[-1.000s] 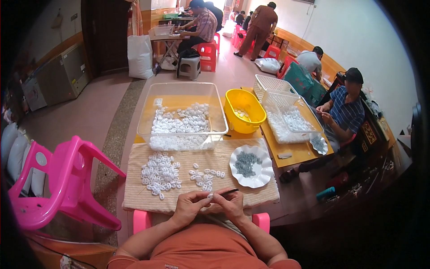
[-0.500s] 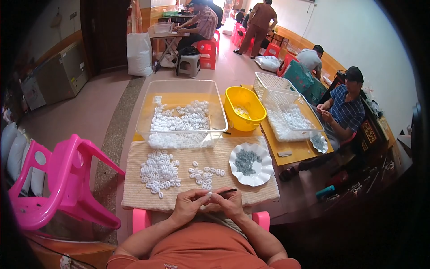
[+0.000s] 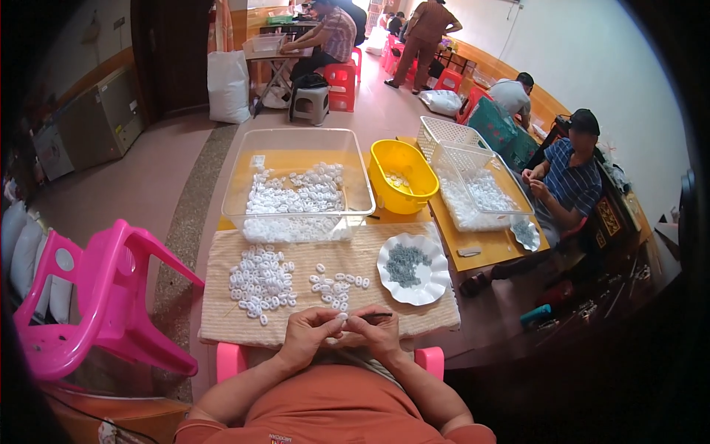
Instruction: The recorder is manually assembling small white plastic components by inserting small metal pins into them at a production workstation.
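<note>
A small white plastic oval piece (image 3: 342,317) is pinched between the thumb and fingers of my left hand (image 3: 309,337), over the near edge of the cloth-covered table (image 3: 222,314). My right hand (image 3: 376,333) is closed round a thin black tool (image 3: 380,315), perhaps tweezers, its near end hidden beside the white piece. Just beyond my hands lies a loose group of white oval pieces (image 3: 339,285), with a larger heap (image 3: 260,280) to the left. To the right stands a white wavy-rimmed plate (image 3: 423,294) bearing small grey-green parts (image 3: 406,263).
A clear bin (image 3: 240,174) of white pieces stands at the table's back, beside a yellow tub (image 3: 381,185). Rightward is a table (image 3: 492,255) with a white basket (image 3: 444,133), where a person (image 3: 573,174) sits. A pink chair (image 3: 111,285) stands at left.
My hands stay together at the table's near edge, with the fingers shifting slightly round the white piece. The standing person at the back has moved an arm.
</note>
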